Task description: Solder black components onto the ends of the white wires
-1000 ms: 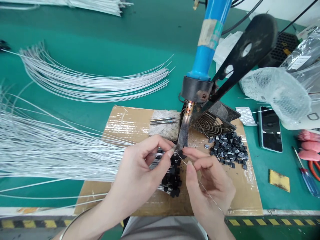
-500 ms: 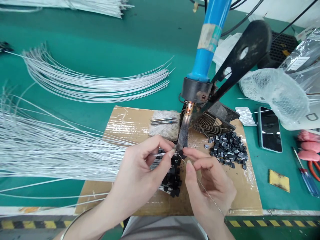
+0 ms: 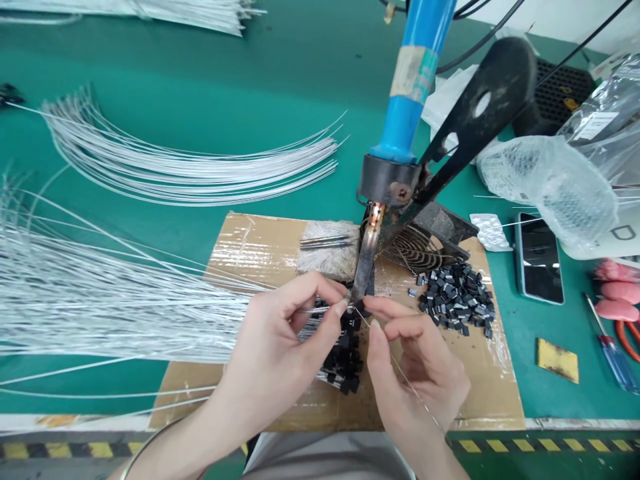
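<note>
My left hand [image 3: 290, 333] pinches the end of a thin white wire just left of the tip of a blue-handled soldering iron [image 3: 367, 250]. My right hand [image 3: 417, 367] is closed on a thin solder wire [image 3: 407, 380], whose upper end meets the iron's tip. What lies right at the tip is too small to make out. Below the fingertips, wires with black connectors [image 3: 345, 360] lie on the cardboard [image 3: 280, 413]. A large bundle of white wires [image 3: 125, 293] stretches left from my left hand. Loose black connectors [image 3: 457, 300] are piled to the right.
A black metal bracket [image 3: 470, 127] holds the iron over a small fan [image 3: 415, 247]. Metal rods rest on a pale pad [image 3: 327, 260]. Rightward are a phone [image 3: 540, 260], a yellow sponge [image 3: 557, 360], a screwdriver [image 3: 617, 363] and plastic bags [image 3: 550, 180]. Another wire bundle [image 3: 200, 173] lies behind.
The iron and its bracket have shifted slightly left. My right hand has moved a little left with the solder wire. My left hand has hardly moved.
</note>
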`<state>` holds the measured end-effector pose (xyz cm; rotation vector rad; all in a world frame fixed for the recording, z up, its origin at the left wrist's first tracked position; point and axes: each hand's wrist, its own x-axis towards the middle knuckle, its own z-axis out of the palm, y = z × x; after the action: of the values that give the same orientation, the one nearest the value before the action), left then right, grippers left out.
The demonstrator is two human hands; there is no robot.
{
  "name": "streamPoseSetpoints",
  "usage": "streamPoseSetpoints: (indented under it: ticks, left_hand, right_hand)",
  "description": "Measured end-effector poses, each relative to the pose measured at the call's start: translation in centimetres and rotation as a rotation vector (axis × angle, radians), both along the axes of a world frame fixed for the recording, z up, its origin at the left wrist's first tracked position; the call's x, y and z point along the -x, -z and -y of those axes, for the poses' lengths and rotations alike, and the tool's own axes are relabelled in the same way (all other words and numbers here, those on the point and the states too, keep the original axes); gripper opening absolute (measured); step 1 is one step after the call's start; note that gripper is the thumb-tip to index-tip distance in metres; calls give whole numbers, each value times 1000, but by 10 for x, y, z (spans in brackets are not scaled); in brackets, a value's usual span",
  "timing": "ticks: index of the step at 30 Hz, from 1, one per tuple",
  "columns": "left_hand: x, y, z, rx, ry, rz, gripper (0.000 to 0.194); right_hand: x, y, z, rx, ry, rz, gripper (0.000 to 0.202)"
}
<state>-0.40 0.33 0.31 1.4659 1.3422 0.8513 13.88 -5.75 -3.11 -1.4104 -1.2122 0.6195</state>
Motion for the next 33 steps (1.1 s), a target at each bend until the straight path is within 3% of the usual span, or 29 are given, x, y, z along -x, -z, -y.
streamPoseSetpoints:
  ticks: [33]
  left_hand:
    - [1,4,2,-30,-2,-19,16]
  right_hand:
    - [0,4,1,-67,-1,71,17]
